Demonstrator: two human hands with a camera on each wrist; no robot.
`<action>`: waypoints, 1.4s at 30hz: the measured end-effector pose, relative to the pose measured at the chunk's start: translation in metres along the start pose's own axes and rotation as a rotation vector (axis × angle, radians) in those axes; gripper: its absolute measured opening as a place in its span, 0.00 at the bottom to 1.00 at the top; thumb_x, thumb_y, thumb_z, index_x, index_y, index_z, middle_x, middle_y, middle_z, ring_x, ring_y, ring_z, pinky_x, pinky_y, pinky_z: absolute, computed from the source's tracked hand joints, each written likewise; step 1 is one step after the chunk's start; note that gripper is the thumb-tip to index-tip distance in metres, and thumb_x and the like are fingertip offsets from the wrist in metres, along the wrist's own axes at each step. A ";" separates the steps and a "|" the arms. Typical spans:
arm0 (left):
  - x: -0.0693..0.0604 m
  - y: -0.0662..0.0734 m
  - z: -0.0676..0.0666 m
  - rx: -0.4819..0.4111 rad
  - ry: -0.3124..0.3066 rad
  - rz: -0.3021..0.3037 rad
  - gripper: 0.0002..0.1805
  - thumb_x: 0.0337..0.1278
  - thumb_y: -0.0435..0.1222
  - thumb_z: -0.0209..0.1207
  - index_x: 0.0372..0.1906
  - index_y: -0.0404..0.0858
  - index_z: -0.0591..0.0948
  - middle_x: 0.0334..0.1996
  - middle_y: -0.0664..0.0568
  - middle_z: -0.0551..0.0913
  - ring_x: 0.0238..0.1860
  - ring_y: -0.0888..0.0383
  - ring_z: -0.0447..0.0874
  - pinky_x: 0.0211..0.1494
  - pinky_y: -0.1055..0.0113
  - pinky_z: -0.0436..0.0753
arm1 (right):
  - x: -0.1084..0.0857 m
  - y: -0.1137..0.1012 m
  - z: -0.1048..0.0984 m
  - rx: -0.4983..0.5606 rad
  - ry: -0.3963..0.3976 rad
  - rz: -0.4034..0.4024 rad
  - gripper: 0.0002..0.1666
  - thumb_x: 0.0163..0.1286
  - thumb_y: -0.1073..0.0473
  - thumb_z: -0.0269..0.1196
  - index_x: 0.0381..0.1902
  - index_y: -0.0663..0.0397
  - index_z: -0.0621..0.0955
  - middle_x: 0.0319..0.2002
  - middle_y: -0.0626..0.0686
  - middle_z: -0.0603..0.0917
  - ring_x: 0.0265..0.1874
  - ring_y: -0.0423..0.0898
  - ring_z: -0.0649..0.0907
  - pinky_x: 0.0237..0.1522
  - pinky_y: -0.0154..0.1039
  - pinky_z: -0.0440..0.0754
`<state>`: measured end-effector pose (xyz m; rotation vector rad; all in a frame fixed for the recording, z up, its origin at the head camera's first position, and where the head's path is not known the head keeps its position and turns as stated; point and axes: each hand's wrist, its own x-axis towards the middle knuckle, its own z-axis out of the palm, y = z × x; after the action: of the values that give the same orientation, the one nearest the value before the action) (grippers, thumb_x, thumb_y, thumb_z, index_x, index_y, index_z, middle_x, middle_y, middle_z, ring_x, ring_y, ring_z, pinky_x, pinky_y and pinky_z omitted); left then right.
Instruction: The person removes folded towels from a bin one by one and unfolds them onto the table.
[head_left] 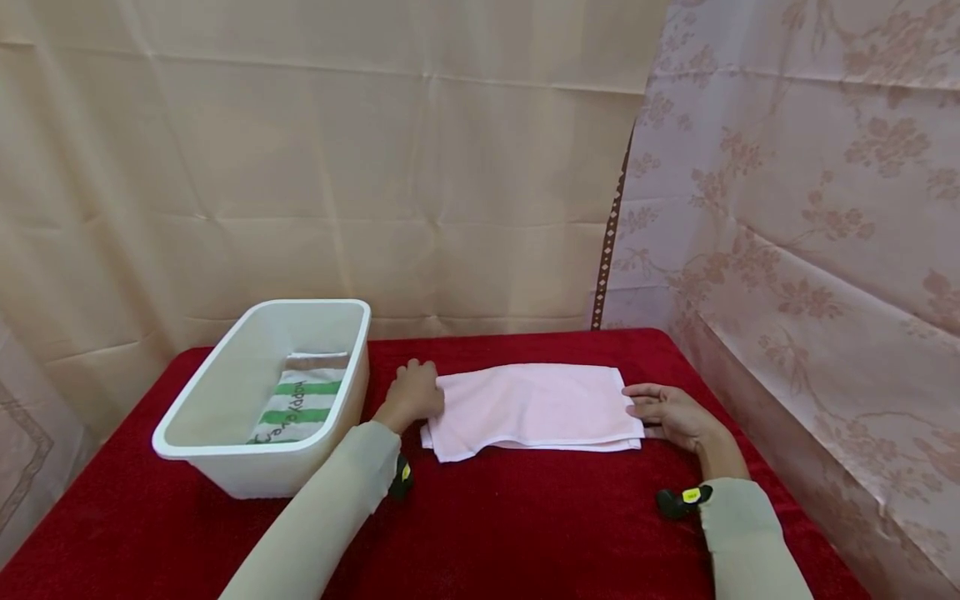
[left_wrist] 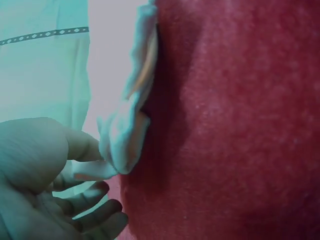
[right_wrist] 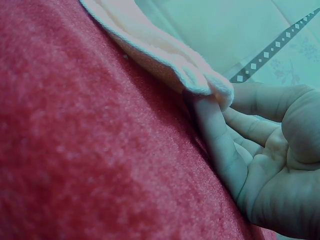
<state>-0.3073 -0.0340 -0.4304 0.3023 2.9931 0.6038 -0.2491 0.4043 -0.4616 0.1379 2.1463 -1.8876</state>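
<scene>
Behind the white tub [head_left: 255, 477] hangs a creased beige curtain [head_left: 375, 167], the largest thing in sight. Well to the tub's right, a paler curtain [head_left: 817, 167] patterned with brownish-pink flowers runs along the side. Beneath the tub, deep red cloth [head_left: 562, 525] covers the tabletop. The tub itself stands upright, rectangular with rounded corners and a flat rim. Near the tub, on its right, is the pink towel [head_left: 532, 408], white-edged and folded in layers, its long sides running away from the tub; whether its whole underside meets the red cloth, I cannot tell. Pale sleeves cover both forearms, the left sleeve [head_left: 322, 517] passing close to the tub's near right corner, the right sleeve [head_left: 753, 542] well apart from it. Inside the tub lies a striped cloth [head_left: 300, 402], green and white, with dark lettering that starts "happy". Just right of the tub, the left hand [head_left: 412, 392] pinches the pink towel's nearer end between thumb and finger, the other fingers loosely bent. Farther right from the tub, the right hand [head_left: 675, 419] pinches the towel's opposite end.
</scene>
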 end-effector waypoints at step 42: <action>-0.005 -0.014 0.001 -0.412 0.034 -0.203 0.24 0.61 0.36 0.58 0.57 0.26 0.70 0.44 0.36 0.80 0.38 0.45 0.78 0.41 0.57 0.81 | 0.002 0.001 0.001 0.009 -0.003 0.003 0.33 0.74 0.63 0.63 0.71 0.66 0.66 0.43 0.50 0.85 0.41 0.46 0.87 0.46 0.47 0.87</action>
<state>-0.3044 -0.0475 -0.4363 -0.0397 2.7844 1.1761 -0.2510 0.4030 -0.4631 0.1403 2.1346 -1.8948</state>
